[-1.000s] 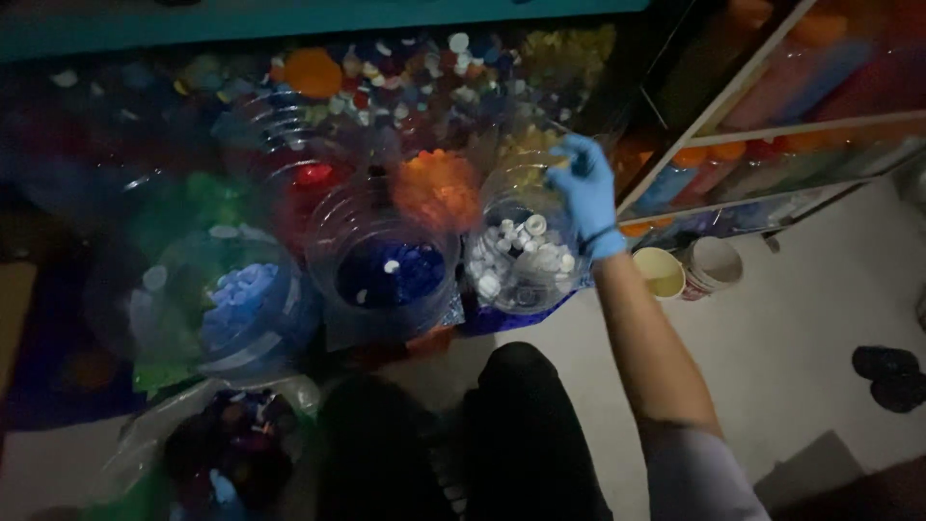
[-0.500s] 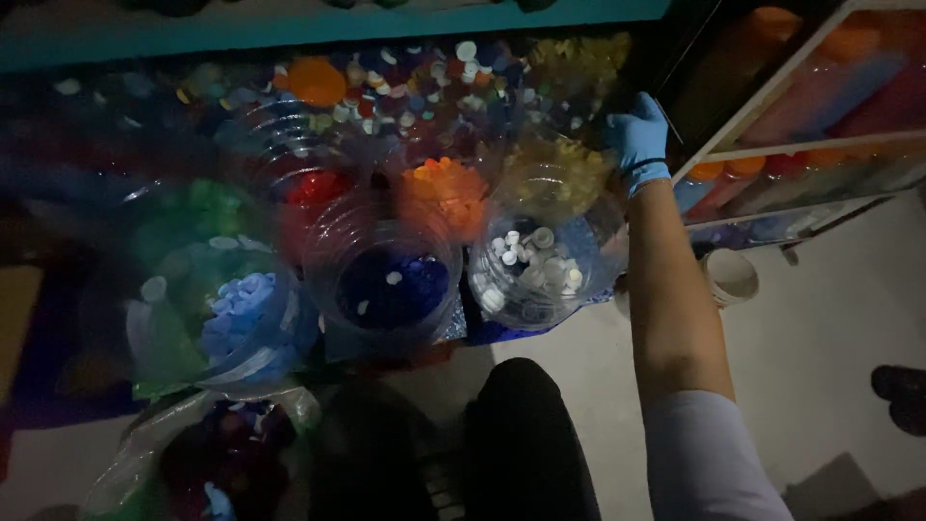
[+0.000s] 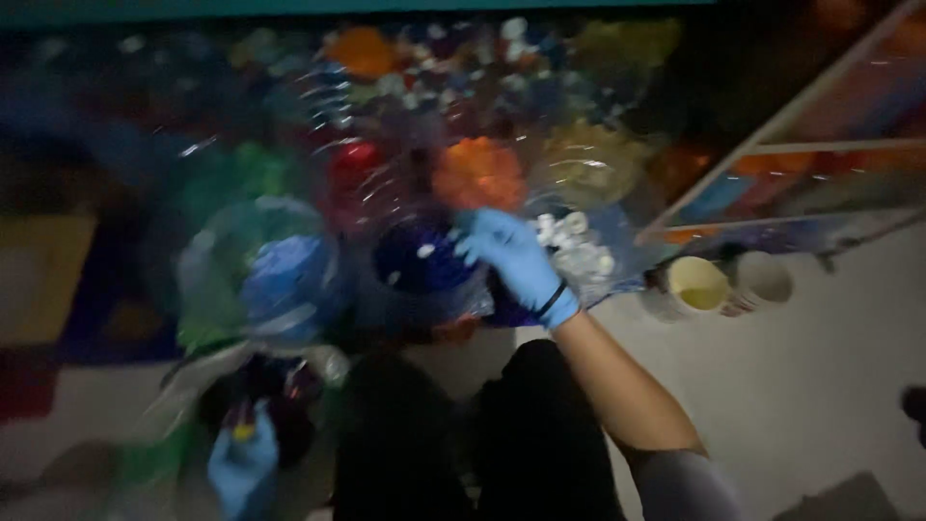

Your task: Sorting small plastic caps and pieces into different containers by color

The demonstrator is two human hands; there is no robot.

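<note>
Low and left of the dark-blue cap tub [image 3: 417, 259], the gloved left hand [image 3: 241, 465] rests at a clear bag of dark caps [image 3: 258, 397] — blur hides whether its fingers are closed. Left of the tub sits a light-blue cap tub [image 3: 282, 275]. The gloved right hand [image 3: 516, 259] hovers at the tub's right rim, fingers loosely spread — just right of it, the white cap tub [image 3: 582, 249].

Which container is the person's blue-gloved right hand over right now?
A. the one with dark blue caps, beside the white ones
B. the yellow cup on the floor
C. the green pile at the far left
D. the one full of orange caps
A: the right hand sits at the rim of the dark blue caps container, next to the white caps.
</note>
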